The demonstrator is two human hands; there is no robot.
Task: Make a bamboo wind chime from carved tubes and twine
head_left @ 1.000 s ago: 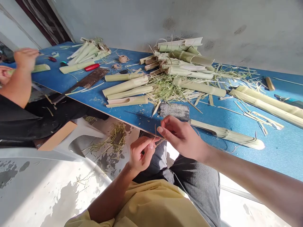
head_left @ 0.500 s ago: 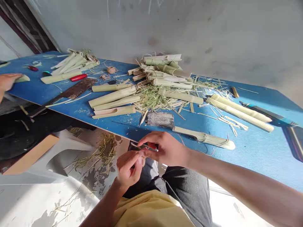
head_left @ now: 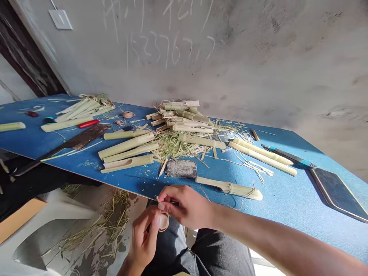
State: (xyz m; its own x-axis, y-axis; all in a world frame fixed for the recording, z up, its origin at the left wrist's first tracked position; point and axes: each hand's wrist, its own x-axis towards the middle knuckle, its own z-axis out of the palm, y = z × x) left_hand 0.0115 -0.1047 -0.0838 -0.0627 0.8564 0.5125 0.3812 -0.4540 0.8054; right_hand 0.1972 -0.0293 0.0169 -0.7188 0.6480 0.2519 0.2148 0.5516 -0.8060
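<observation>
Above my lap, at the table's front edge, my left hand [head_left: 146,232] is closed round a small, pale, hollow piece of bamboo [head_left: 163,222], its round open end showing. My right hand [head_left: 188,205] meets it from the right, with thumb and forefinger pinching a thin strand of twine [head_left: 158,199] just above that end. My palm and fingers hide the rest of the piece. Beyond my right hand lies a notched bamboo strip [head_left: 238,188] with thin cord round it. Near it is a grey, dusty rectangular block [head_left: 182,168].
On the blue table [head_left: 290,203] are split bamboo lengths [head_left: 126,147], a heap of shavings [head_left: 175,143], a long dark-bladed knife [head_left: 86,138], a red-handled tool [head_left: 88,124], twine balls [head_left: 128,114], a teal-and-black tool [head_left: 289,155] and a phone [head_left: 340,191]. A white stool [head_left: 66,209] stands at lower left.
My view has tilted up, showing more wall. My right fingertips now pinch the strand; a red and metallic item seen at that hand is out of sight. Another person's hand at left is gone.
</observation>
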